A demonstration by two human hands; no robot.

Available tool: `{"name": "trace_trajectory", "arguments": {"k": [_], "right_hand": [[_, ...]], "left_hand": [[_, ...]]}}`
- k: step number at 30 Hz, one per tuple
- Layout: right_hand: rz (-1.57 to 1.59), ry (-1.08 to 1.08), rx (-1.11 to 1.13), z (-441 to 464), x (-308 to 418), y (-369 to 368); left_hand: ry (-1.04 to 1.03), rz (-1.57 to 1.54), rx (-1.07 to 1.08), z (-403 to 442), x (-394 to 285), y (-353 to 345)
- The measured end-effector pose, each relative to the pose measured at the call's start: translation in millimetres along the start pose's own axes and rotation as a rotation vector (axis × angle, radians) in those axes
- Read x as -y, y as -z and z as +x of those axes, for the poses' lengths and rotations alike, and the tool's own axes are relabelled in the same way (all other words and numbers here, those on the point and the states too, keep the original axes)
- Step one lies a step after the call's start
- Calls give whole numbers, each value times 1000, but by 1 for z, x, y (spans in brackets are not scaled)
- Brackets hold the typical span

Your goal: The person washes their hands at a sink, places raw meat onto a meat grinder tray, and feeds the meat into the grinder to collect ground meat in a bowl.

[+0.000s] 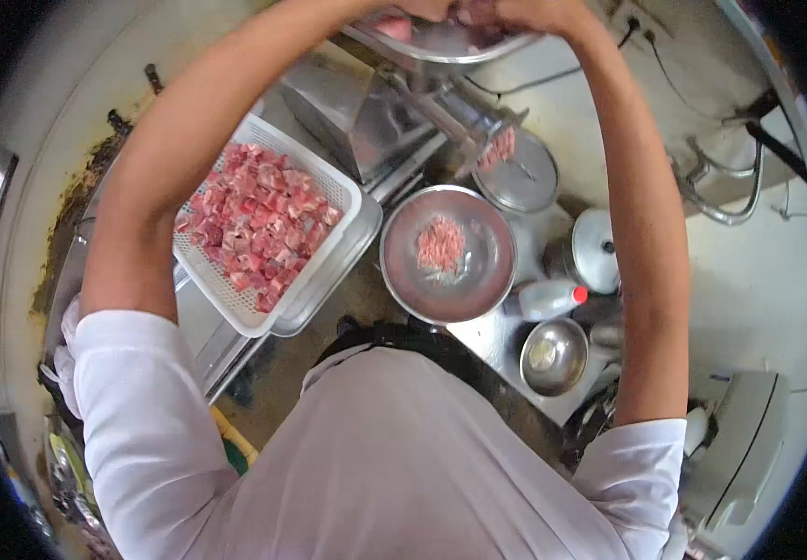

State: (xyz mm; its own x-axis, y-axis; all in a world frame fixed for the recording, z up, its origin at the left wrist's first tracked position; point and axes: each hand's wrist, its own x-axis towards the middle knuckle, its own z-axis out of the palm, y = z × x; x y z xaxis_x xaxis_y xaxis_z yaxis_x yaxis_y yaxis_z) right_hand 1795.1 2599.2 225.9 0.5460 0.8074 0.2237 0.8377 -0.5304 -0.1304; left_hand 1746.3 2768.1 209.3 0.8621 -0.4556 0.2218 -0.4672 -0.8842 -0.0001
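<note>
Left hand (pixel 427 7) and right hand (pixel 508 13) at the metal tray (pixel 459 58)

In the head view, both reach to twelve o'clock; cropped there, neither grip is one I can tell. Mince (pixel 500 147) hangs from the grinder (pixel 448 103), with more in the steel bowl (pixel 422 291) near centre. Cubed meat (pixel 264 219) fills the white basket (pixel 338 189) at ten.

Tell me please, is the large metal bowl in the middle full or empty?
Partly filled: the bowl holds a small heap of ground meat, with bare metal showing around it.
</note>
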Motion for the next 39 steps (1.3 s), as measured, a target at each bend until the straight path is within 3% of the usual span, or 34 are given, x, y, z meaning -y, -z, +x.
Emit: {"name": "trace_trajectory", "arguments": {"k": [1,2,4,7,9,10,11,12,13,16,18,19,21,23,25,26,28,31,33,34,35,37,38,39], "right_hand": [[48,160,19,9,-17,-7],[25,190,1,14,-17,-4],[216,168,152,19,-15,0],[452,90,314,14,-28,-13],[603,317,194,23,-32,-19],[602,326,203,24,-31,-20],[631,357,52,19,-23,-18],[657,384,-101,16,-21,-17],[659,386,-95,16,-20,-18],[529,243,-149,14,-25,-18],[216,191,-326,11,-24,-20],[217,183,-322,7,-23,-20],[-48,124,-105,3,-12,-11],[-44,126,-88,19,-28,-24],[-23,109,-58,27,-38,-28],[11,177,-1,29,-38,-26],[136,204,142,22,-26,-19],[349,346,141,22,-20,-13],[274,294,53,22,-24,-14],[224,256,-73,22,-29,-18],[180,211,-195,19,-34,-25],[155,123,-133,25,-32,-29],[118,52,-66,26,-32,-28],[125,43,-58,24,-33,-27]], "left_hand": [[-70,-74,-11,0,3,4],[-117,-37,38,-2,13,4],[-161,32,91,-11,23,27],[-29,-210,80,-46,6,53],[-174,-142,253,-61,-1,59],[31,-182,254,-69,-12,70],[43,-183,254,-63,-13,63],[103,-120,64,-54,-13,50],[159,-59,-124,-46,-12,35],[26,-135,-220,-13,16,-7],[-21,-117,-153,-9,9,-4],[-62,-89,-95,-8,4,-3],[-115,-8,-24,8,19,-25],[-171,114,33,14,28,-1],[82,-344,172,-4,24,45],[152,-399,104,-6,33,56],[297,-359,-31,-6,90,55],[429,-332,1,4,172,11],[379,-340,94,11,190,-20],[179,-68,182,20,194,-25],[171,-71,192,20,174,-18],[394,-490,390,4,101,12],[388,-492,408,-11,78,13],[189,-358,272,-30,59,13]]}}
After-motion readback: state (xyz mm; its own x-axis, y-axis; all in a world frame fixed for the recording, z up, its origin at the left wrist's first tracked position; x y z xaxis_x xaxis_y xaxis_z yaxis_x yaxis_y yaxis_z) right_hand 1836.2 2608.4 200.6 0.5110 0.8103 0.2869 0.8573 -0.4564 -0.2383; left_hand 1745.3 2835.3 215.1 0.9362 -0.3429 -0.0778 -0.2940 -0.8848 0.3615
